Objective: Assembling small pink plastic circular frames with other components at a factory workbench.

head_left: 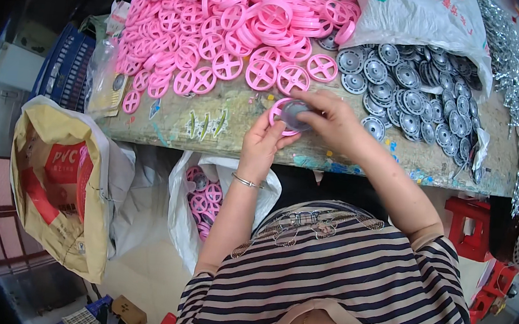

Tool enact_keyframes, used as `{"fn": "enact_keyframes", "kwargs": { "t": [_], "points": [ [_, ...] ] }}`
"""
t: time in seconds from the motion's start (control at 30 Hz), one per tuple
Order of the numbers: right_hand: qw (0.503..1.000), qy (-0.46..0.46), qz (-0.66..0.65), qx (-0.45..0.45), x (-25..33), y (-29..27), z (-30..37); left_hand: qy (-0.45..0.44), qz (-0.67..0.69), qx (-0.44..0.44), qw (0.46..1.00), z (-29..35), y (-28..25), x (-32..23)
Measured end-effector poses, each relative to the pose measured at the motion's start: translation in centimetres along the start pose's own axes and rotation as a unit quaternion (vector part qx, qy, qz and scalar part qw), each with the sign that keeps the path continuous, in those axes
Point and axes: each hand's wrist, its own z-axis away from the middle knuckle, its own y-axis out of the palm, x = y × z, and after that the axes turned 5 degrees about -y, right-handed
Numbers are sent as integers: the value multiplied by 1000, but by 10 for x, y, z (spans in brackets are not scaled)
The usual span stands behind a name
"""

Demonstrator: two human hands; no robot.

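Striped shirt (pixel 349 264) foremost; left grip (pixel 260 146) holds pink wheel (pixel 275 108), right grip (pixel 331 117) grey disc (pixel 292 113); pink heap (pixel 223 24) crowds behind.

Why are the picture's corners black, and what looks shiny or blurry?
Head view: the wide fisheye lens leaves the corners black and bends straight edges near the rim; head view: the silver tinsel glitters in bright specks; head view: the grey disc in the right hand looks a bit smeared, perhaps motion blur, while the piled pink wheels look crisper.

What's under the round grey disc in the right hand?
A pink plastic ring, held by the left hand, shows past the left edge of the round grey disc; the ring's middle is covered.
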Motion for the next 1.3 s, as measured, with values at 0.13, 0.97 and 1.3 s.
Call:
{"fn": "enact_keyframes", "kwargs": {
  "t": [0.13,0.97,1.3],
  "points": [
    [999,14,35,-9,-5,14,-1,5,11,18,1000,-2,-1,3],
    [989,-26,-138,57,71,56,-26,98,-156,-43,982,-3,-21,23],
    [939,-100,315,-93,-32,22,-42,76,12,-43,996,0,-1,9]
  ]
}}
